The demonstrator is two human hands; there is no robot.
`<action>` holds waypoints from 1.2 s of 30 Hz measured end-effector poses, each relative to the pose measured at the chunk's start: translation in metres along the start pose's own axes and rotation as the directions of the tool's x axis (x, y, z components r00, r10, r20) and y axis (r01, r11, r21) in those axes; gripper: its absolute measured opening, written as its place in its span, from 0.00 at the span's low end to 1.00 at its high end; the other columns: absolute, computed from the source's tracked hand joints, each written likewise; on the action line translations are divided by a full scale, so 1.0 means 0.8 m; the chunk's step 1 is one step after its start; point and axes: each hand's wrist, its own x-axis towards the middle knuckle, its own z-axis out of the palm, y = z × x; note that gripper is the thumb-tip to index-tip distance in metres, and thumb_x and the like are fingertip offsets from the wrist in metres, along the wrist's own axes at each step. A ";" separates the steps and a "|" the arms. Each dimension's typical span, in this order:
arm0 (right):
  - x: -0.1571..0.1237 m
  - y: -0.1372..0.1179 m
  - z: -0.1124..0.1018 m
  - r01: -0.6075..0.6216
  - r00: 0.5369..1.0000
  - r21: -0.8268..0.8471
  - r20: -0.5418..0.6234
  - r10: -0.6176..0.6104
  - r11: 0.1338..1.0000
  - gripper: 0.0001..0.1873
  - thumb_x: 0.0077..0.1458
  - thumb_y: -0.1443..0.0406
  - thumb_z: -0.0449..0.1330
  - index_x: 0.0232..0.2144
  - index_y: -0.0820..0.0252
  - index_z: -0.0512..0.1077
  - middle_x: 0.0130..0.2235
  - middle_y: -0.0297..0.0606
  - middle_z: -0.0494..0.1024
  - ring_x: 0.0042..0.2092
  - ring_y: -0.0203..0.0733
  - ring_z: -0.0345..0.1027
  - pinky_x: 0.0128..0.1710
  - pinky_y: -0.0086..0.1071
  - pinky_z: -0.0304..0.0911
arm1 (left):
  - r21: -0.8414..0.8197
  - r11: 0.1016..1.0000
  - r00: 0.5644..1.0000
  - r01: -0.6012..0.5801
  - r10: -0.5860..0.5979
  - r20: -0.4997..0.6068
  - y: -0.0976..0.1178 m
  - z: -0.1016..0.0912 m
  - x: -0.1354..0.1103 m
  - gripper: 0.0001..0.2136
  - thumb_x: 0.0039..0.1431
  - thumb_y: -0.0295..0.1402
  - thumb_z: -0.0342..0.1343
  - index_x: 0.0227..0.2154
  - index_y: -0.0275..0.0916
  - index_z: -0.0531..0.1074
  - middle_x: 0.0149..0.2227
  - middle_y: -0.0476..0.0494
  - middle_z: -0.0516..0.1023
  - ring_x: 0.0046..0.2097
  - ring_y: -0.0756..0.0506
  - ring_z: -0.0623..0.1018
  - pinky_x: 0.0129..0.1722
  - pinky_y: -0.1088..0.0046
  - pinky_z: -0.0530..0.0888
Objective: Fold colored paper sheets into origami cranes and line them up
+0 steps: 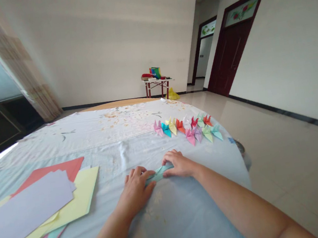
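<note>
A narrow folded piece of mint-green paper (160,172) lies low over the tablecloth between my hands. At its left end, my left hand (137,187) grips it between thumb and fingers. My right hand (179,164) pinches the opposite end, thumb near me and fingers on the far side. Parts of both ends are hidden under my fingers. Beyond my right hand, two rows of folded paper cranes (190,136) in pink, blue, yellow, red, green and purple stand on the cloth.
A spread stack of coloured paper sheets (41,201) lies at the left, lavender on top. The round table wears a pale floral tablecloth (117,155). Against the far wall stands a small table (157,81) with items on it, a yellow bag (172,94) beside it. A dark red door (233,52) is at the right.
</note>
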 end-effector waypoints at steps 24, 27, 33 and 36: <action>0.023 -0.029 0.029 0.046 0.954 0.898 -0.169 0.246 0.437 0.21 0.48 0.53 0.58 0.39 0.62 0.65 0.32 0.35 0.72 0.32 0.35 0.69 0.35 0.30 0.61 | -0.865 0.372 0.863 0.336 -0.489 0.125 0.020 -0.004 0.013 0.16 0.41 0.44 0.59 0.28 0.36 0.74 0.19 0.53 0.69 0.21 0.55 0.65 0.21 0.80 0.60; 0.017 -0.036 0.028 0.023 0.974 0.840 -0.140 0.176 0.542 0.16 0.48 0.54 0.58 0.29 0.64 0.68 0.26 0.33 0.71 0.29 0.34 0.67 0.33 0.29 0.61 | -0.893 0.321 0.853 0.316 -0.508 0.120 0.026 -0.009 0.009 0.16 0.42 0.44 0.60 0.30 0.37 0.74 0.22 0.51 0.73 0.24 0.54 0.68 0.24 0.80 0.62; 0.018 -0.036 0.031 0.017 0.964 0.799 -0.172 0.201 0.601 0.14 0.44 0.57 0.61 0.24 0.64 0.68 0.22 0.31 0.69 0.25 0.33 0.64 0.27 0.27 0.60 | -0.897 0.260 0.792 0.359 -0.592 0.146 0.023 -0.002 0.018 0.17 0.35 0.43 0.63 0.25 0.35 0.72 0.20 0.50 0.73 0.23 0.53 0.71 0.24 0.78 0.65; 0.020 -0.029 0.031 0.000 0.948 0.760 -0.207 0.243 0.649 0.14 0.45 0.56 0.61 0.25 0.64 0.69 0.21 0.31 0.70 0.24 0.33 0.63 0.26 0.26 0.59 | -0.905 0.239 0.800 0.352 -0.579 0.158 0.024 0.005 0.027 0.17 0.33 0.43 0.64 0.25 0.35 0.72 0.20 0.49 0.74 0.23 0.52 0.72 0.25 0.77 0.67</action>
